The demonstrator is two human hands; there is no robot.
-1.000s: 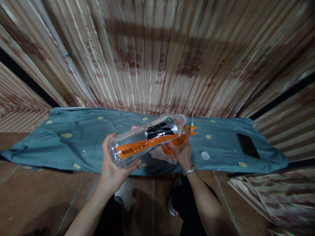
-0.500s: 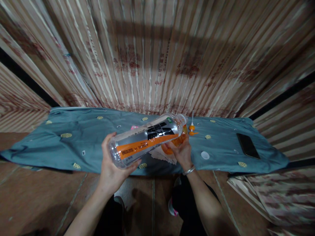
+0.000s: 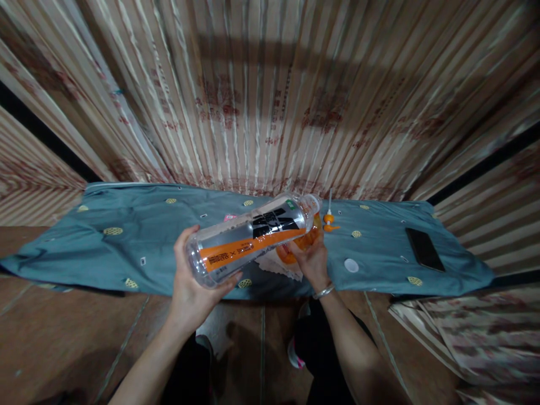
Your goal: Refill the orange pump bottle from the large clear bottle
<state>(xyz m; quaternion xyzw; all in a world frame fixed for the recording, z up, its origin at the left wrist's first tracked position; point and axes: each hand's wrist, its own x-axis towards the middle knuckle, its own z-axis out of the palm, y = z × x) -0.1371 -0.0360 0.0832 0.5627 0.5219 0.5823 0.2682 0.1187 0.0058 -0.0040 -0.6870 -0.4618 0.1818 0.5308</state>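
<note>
My left hand [image 3: 198,287] is wrapped round the base of a large clear plastic bottle [image 3: 253,239] with a silver, orange and black label. The bottle lies tilted, its mouth up at the right. Under that mouth, my right hand [image 3: 313,260] grips an orange see-through bottle [image 3: 310,239], partly hidden behind the clear one. Whether liquid runs between the two I cannot tell. Beyond my right hand lies an orange pump head [image 3: 329,220] with a pale tube. A white round cap [image 3: 351,265] rests to the right. White tissue [image 3: 274,266] lies beneath the bottles.
A teal cloth with yellow prints covers the long narrow table [image 3: 139,242]. A black phone [image 3: 424,249] lies at its right. Something small and pink [image 3: 230,217] shows behind the clear bottle. Striped curtains [image 3: 261,112] hang behind and at both sides.
</note>
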